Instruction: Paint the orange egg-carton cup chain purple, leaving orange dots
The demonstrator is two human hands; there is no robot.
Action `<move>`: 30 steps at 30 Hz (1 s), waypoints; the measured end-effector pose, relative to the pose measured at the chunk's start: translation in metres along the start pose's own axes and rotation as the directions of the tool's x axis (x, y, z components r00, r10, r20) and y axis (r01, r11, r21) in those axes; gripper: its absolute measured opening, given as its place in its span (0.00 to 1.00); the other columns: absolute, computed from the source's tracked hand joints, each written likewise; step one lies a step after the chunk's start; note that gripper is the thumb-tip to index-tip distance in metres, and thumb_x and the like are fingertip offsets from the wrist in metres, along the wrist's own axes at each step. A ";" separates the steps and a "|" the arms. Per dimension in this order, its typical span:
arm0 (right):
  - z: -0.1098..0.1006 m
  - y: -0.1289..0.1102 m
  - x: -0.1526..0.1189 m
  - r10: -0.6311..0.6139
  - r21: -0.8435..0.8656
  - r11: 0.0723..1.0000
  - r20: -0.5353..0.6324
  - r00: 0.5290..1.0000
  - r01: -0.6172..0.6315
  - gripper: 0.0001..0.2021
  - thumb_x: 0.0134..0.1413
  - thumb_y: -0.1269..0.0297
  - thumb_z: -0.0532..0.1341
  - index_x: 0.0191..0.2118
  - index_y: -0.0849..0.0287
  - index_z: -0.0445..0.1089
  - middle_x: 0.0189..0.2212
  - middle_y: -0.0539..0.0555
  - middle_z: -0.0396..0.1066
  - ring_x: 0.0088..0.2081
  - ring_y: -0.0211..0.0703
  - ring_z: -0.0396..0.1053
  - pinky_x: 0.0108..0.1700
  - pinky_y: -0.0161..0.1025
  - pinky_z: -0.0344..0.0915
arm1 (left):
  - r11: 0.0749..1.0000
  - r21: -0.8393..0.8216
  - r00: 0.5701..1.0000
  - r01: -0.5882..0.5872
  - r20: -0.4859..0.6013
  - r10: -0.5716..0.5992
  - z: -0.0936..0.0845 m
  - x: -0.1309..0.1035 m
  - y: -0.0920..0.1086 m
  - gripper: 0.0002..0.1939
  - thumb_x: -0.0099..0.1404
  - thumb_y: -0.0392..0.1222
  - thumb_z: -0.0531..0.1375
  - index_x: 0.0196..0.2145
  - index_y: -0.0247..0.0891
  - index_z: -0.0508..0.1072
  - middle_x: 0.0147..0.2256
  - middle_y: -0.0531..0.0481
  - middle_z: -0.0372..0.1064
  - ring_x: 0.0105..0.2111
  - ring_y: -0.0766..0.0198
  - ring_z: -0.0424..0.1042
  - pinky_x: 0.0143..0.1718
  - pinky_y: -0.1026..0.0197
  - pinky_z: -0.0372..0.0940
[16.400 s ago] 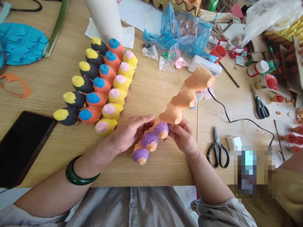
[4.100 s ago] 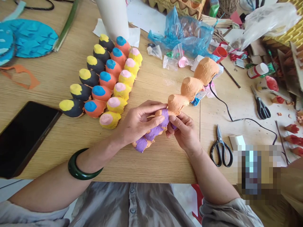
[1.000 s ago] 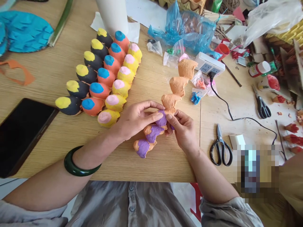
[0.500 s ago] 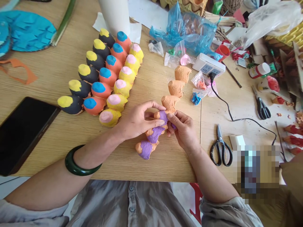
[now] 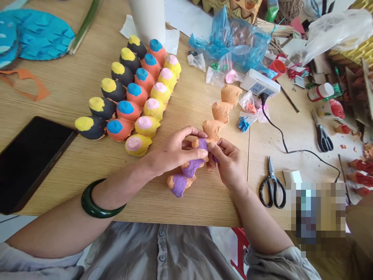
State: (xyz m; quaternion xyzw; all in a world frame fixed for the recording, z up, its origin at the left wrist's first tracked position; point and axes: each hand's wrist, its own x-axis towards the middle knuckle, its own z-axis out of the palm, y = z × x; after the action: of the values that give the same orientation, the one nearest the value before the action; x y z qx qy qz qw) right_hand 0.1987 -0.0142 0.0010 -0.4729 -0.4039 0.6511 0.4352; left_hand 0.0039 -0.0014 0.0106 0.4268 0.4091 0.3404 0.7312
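A strip of orange egg-carton cups (image 5: pixel 222 112) runs slantwise up the table before me. Its nearer cups carry purple clay (image 5: pixel 178 186) over the orange, while the farther ones are plain orange. My left hand (image 5: pixel 171 151) grips the strip from the left, thumb and forefinger on either side of a purple-covered cup. On the right side of that same cup, my right hand (image 5: pixel 230 161) pinches with its thumb against the purple clay. A bit of purple shows under the right fingers; the rest there is hidden.
Rows of painted-looking cups (image 5: pixel 135 90) in black, orange and yellow stand left of the strip. A phone (image 5: pixel 32 163) lies at the left edge. Right are black-handled scissors (image 5: pixel 271 184), a white power strip (image 5: pixel 260 83) with a trailing cord, and a blue plastic bag (image 5: pixel 233 39).
The view has shifted slightly, so the table things appear a little to the right. Both hands stay on the same cup, with only small finger movement.
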 end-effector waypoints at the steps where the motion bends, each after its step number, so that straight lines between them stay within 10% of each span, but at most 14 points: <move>1: 0.001 -0.001 -0.001 -0.004 -0.016 1.000 -0.002 1.000 0.004 0.24 0.57 0.42 0.80 0.31 0.56 0.75 0.16 0.43 0.67 0.17 0.32 0.61 0.21 0.32 0.66 | 1.000 -0.002 1.000 -0.012 -0.019 0.012 0.001 0.000 0.000 0.23 0.62 0.41 0.74 0.52 0.39 0.73 0.40 0.51 0.79 0.40 0.58 0.83 0.39 0.57 0.77; 13: 0.003 0.000 0.000 0.067 -0.003 0.998 -0.006 0.998 -0.067 0.26 0.52 0.41 0.82 0.27 0.55 0.72 0.15 0.42 0.64 0.16 0.32 0.56 0.18 0.32 0.64 | 0.996 0.089 0.991 0.008 -0.137 0.004 0.013 -0.003 -0.011 0.27 0.55 0.37 0.73 0.51 0.42 0.70 0.35 0.57 0.75 0.31 0.64 0.78 0.31 0.62 0.73; 20: -0.005 -0.009 0.007 0.077 0.120 0.990 -0.005 0.997 -0.076 0.27 0.52 0.44 0.81 0.26 0.54 0.67 0.16 0.41 0.59 0.17 0.31 0.52 0.19 0.32 0.64 | 0.977 -0.209 0.989 0.033 -0.137 -0.062 0.009 -0.001 0.000 0.28 0.61 0.40 0.73 0.59 0.45 0.77 0.58 0.45 0.82 0.55 0.52 0.83 0.44 0.57 0.80; 25: -0.010 -0.012 0.010 0.112 0.180 0.977 0.003 0.994 -0.111 0.24 0.50 0.46 0.79 0.24 0.54 0.67 0.14 0.41 0.58 0.16 0.31 0.51 0.19 0.32 0.59 | 0.944 -0.313 0.989 0.105 0.130 -0.067 0.003 0.002 0.001 0.12 0.64 0.45 0.74 0.46 0.44 0.86 0.50 0.44 0.87 0.55 0.44 0.84 0.55 0.46 0.81; 30: -0.015 -0.013 0.015 0.127 0.183 0.975 -0.014 0.992 -0.122 0.24 0.47 0.45 0.75 0.25 0.51 0.61 0.14 0.40 0.55 0.17 0.33 0.48 0.20 0.35 0.57 | 0.922 -0.386 0.993 0.036 0.119 0.011 0.004 0.001 -0.002 0.23 0.63 0.37 0.75 0.56 0.46 0.86 0.52 0.45 0.87 0.57 0.46 0.84 0.58 0.47 0.79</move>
State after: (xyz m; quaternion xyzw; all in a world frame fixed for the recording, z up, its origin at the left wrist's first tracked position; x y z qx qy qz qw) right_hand 0.2132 0.0054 0.0060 -0.4638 -0.3066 0.7050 0.4403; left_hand 0.0081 -0.0025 0.0090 0.2906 0.2919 0.3839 0.8264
